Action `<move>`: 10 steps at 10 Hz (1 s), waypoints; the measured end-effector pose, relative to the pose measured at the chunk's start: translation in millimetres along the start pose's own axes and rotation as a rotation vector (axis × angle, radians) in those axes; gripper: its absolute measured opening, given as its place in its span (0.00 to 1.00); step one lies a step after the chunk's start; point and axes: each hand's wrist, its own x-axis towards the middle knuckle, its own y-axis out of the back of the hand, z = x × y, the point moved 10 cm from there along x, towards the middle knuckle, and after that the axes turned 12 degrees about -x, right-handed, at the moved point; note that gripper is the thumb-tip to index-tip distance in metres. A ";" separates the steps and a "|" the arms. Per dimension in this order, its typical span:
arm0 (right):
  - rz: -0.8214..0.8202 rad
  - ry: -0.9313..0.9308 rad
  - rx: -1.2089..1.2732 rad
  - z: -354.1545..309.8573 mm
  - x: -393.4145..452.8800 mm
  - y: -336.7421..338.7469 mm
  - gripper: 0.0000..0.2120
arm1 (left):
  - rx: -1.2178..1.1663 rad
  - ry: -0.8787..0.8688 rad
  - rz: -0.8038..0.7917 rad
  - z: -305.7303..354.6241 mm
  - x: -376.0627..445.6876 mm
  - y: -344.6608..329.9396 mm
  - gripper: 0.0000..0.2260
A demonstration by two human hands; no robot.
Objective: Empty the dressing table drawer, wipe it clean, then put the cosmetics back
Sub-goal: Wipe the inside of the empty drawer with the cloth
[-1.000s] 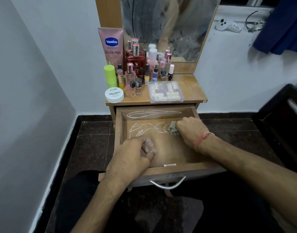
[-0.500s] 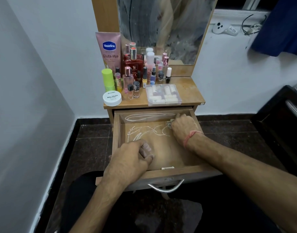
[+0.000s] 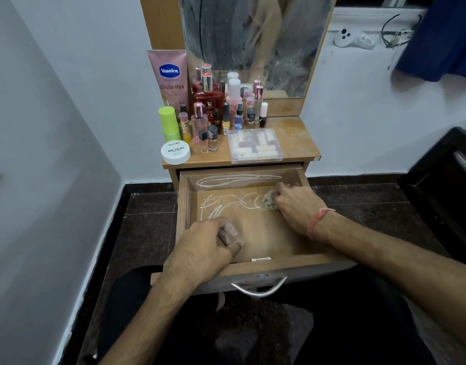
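The wooden drawer is pulled out and holds no cosmetics; white streaks mark its floor and back wall. My right hand presses a small grey cloth onto the drawer floor near the back right corner. My left hand rests with curled fingers on the front left of the drawer floor, holding nothing. The cosmetics stand on the dressing table top: a pink Vaseline tube, a red perfume bottle, a green stick, a white nail polish jar, several small bottles and a clear plastic box.
A mirror rises behind the table top. White walls close in at left and behind. A dark cabinet stands at right, blue fabric hangs above. The drawer's metal handle sits above my lap, over a dark tiled floor.
My right hand pushed the cloth toward the drawer's back right corner, then drew it slightly left again. My left hand has stayed where it was.
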 end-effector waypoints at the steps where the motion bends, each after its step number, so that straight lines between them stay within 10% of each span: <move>1: 0.109 -0.149 0.041 -3.7 173.9 -93.3 0.10 | 0.011 0.005 0.001 2.9 -0.4 0.2 0.08; 3: 0.520 -0.189 0.136 4.3 -0.4 92.1 0.23 | 0.073 -0.067 0.125 11.9 -8.3 16.0 0.08; 4: 0.516 -0.231 0.127 16.7 -25.8 106.8 0.20 | 0.479 -0.138 0.200 19.4 -12.8 29.6 0.21; 6: 0.482 -0.162 0.308 18.5 -31.9 121.1 0.23 | 0.448 0.067 0.156 -9.1 -12.5 32.0 0.56; 9: 0.251 0.039 0.039 -5.5 -52.4 141.3 0.20 | 0.376 -0.019 0.162 -11.7 -17.3 44.0 0.17; 10: 0.400 -0.097 0.073 10.1 -28.8 131.5 0.22 | 0.350 0.007 0.160 -13.6 -17.8 44.0 0.13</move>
